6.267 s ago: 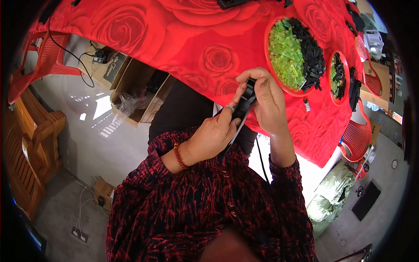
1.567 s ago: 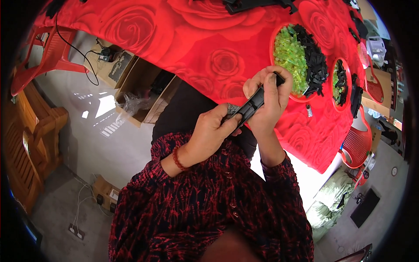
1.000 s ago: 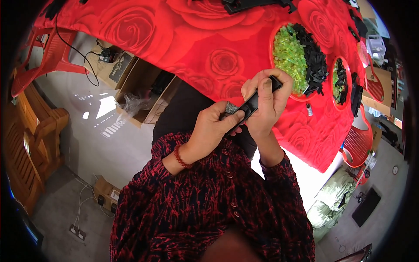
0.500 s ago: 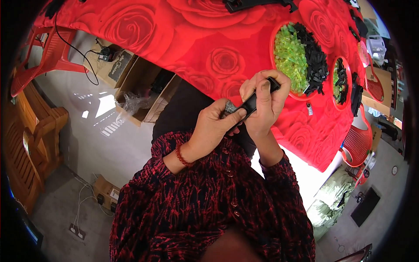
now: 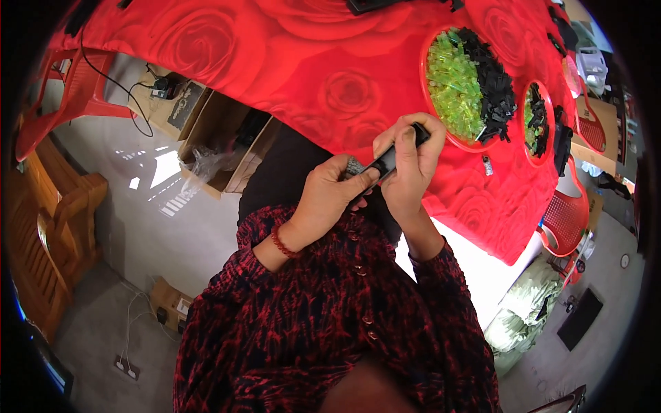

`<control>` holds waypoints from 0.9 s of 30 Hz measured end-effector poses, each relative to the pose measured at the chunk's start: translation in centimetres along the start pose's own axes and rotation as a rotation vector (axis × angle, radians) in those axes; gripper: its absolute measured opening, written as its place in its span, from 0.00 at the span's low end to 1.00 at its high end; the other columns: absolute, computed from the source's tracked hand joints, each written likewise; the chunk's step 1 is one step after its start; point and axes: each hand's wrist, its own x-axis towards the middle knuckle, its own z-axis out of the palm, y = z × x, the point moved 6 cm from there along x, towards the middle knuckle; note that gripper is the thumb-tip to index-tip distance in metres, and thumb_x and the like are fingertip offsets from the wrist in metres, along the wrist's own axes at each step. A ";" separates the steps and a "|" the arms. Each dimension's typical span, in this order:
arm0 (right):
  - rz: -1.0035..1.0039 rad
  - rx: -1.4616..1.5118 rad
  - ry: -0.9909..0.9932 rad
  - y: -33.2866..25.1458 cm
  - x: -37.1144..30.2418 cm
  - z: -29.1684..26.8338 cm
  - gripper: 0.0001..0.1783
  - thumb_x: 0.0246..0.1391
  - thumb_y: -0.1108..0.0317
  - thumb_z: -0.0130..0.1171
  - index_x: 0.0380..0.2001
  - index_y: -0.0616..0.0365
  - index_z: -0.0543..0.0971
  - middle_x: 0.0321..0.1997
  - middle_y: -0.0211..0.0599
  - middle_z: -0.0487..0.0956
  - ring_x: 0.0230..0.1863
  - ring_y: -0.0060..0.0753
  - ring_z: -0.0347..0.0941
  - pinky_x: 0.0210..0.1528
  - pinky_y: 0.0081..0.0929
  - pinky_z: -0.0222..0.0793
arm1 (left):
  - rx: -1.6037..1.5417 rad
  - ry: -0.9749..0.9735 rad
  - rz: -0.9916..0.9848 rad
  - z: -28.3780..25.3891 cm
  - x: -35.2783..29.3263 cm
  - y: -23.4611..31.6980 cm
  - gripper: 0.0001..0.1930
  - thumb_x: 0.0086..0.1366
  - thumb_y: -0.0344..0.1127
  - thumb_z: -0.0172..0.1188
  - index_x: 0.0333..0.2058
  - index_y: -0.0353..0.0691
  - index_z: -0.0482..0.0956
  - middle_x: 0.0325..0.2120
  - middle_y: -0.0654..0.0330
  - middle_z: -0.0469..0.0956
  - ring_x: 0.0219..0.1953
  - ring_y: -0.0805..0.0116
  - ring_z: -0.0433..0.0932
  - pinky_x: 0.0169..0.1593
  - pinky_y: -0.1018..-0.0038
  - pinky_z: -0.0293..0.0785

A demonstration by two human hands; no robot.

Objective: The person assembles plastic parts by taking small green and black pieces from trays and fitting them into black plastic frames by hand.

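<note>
Both my hands hold a narrow black bar-shaped piece (image 5: pixel 387 162) in front of my chest, tilted up to the right. My left hand (image 5: pixel 323 198) is closed on its lower end, the thumb pressed on top. A grey speckled piece (image 5: pixel 354 167) shows beside that thumb; what it belongs to is hidden by the fingers. My right hand (image 5: pixel 412 162) wraps round the upper end, its thumb lying along the bar. Nearest to the right hand stands a red tray (image 5: pixel 425 69) with bright green translucent pieces (image 5: pixel 454 86) on its left and black strips (image 5: pixel 492 82) on its right.
A smaller red tray (image 5: pixel 550 131) holds green and black pieces. A small pale item (image 5: pixel 488 166) lies on the red rose-patterned tablecloth (image 5: pixel 344 89). Left of my legs stands an open cardboard box (image 5: pixel 220 131). Red plastic chairs (image 5: pixel 566 217) stand at the table's sides.
Both hands and the black bar have shifted slightly left in view, with the grip unchanged. The trays appear slightly higher and further left as the view shifts.
</note>
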 end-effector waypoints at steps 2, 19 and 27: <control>0.049 -0.065 -0.019 0.5 0.1 -0.8 0.09 0.70 0.67 0.46 0.46 0.59 0.62 0.30 0.34 0.71 0.28 0.21 0.71 0.34 0.21 0.68 | 0.126 0.065 0.003 -0.6 0.6 0.1 0.14 0.63 0.39 0.67 0.27 0.36 0.75 0.18 0.66 0.76 0.18 0.80 0.73 0.22 0.82 0.69; 0.408 -0.022 -0.051 3.0 -0.2 -5.0 0.25 0.73 0.62 0.39 0.69 0.56 0.56 0.52 0.43 0.74 0.50 0.39 0.77 0.54 0.37 0.74 | 0.489 0.170 -0.013 -1.1 3.1 1.4 0.16 0.61 0.42 0.67 0.24 0.35 0.75 0.14 0.61 0.74 0.16 0.76 0.75 0.21 0.76 0.69; 0.350 -0.400 -0.112 0.9 -1.0 -5.7 0.29 0.72 0.62 0.41 0.71 0.59 0.52 0.46 0.45 0.77 0.33 0.29 0.77 0.36 0.25 0.77 | 0.605 0.259 0.049 -1.1 3.3 3.1 0.17 0.63 0.42 0.65 0.26 0.33 0.74 0.15 0.57 0.75 0.16 0.70 0.76 0.22 0.72 0.69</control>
